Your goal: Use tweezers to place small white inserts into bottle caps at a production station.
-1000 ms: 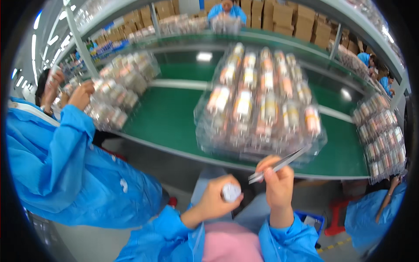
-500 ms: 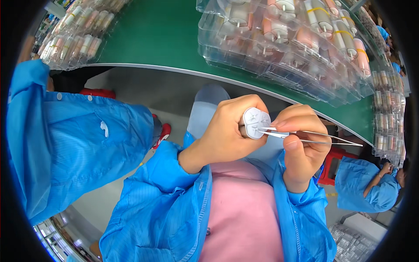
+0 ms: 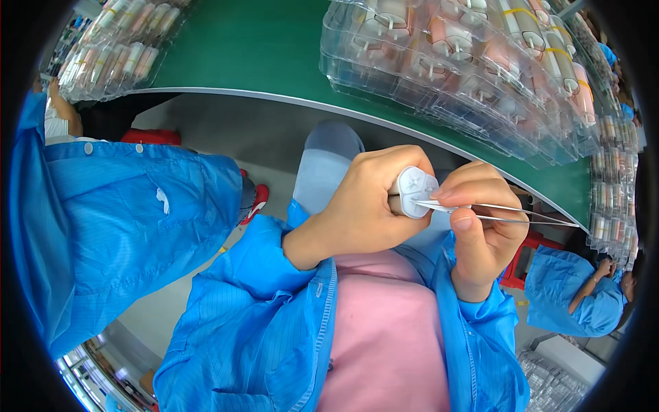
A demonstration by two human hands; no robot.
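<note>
no words, numbers or signs can be read.

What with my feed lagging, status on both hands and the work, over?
Left hand: grip closed around white piece. Right hand: holding tweezers, tips at white piece's face, contact unclear. Nothing seen in the way.

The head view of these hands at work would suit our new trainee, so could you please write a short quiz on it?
1. Which of the person's hands holds the metal tweezers?
2. True or false: the table under the stacked clear plastic trays has a bright yellow top.
3. Fill the gap: the tweezers' tips are at the ____ lobed end of the held part.

Key:
1. The right hand.
2. False: the top is green.
3. White; the left hand grips that part.
</note>
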